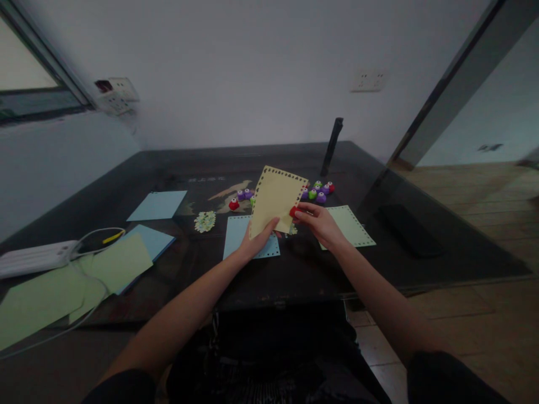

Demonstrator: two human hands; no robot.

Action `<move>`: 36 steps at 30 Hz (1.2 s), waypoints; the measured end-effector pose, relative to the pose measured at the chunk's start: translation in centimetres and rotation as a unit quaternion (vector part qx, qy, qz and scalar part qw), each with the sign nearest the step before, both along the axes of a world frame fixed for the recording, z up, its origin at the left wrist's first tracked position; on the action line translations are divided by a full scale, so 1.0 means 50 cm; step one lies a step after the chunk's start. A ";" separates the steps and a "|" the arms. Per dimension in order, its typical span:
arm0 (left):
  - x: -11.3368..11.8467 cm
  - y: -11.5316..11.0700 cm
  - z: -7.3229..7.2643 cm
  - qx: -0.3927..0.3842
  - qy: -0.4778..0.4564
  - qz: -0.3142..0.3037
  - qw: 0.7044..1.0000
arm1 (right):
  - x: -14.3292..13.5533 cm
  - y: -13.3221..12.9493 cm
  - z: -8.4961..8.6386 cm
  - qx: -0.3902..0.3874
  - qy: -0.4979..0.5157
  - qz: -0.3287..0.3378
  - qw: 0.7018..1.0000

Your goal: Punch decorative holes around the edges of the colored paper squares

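Observation:
My left hand grips the lower edge of a yellow sheet, which is tilted above the table and has small holes along its left, top and right edges. The fingers of my right hand are closed on a small red punch at the sheet's lower right edge. Under the sheet lies a blue sheet with punched edges. A pale green sheet, also with edge holes, lies beside my right hand. Several coloured punches sit behind the held sheet, and a red one is left of it.
Small paper pieces lie on the dark table. At the left are a blue sheet, green sheets, a white power strip and a cable. A black upright object and a dark flat object are at the right.

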State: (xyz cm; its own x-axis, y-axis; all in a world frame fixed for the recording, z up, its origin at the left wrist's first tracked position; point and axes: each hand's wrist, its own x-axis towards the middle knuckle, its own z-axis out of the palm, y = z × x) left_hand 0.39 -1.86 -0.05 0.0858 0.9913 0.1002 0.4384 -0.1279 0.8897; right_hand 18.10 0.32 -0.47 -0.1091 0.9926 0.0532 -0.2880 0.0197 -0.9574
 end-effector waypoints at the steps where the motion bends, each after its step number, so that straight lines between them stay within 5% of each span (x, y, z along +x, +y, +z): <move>1: 0.000 0.000 0.000 0.001 -0.003 0.000 1.000 | 0.001 0.000 0.001 0.002 -0.001 0.004 1.000; 36: -0.012 0.006 0.005 -0.006 -0.029 -0.051 0.998 | 0.013 -0.008 0.018 0.004 -0.014 0.075 0.997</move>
State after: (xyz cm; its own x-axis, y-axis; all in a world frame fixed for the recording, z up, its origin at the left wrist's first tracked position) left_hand -0.21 -1.55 0.20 0.1802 0.9789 0.0965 0.3718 -0.1586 0.9147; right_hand 18.75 -0.07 0.45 -0.2570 0.9648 0.0553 -0.2616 -0.0144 -0.9651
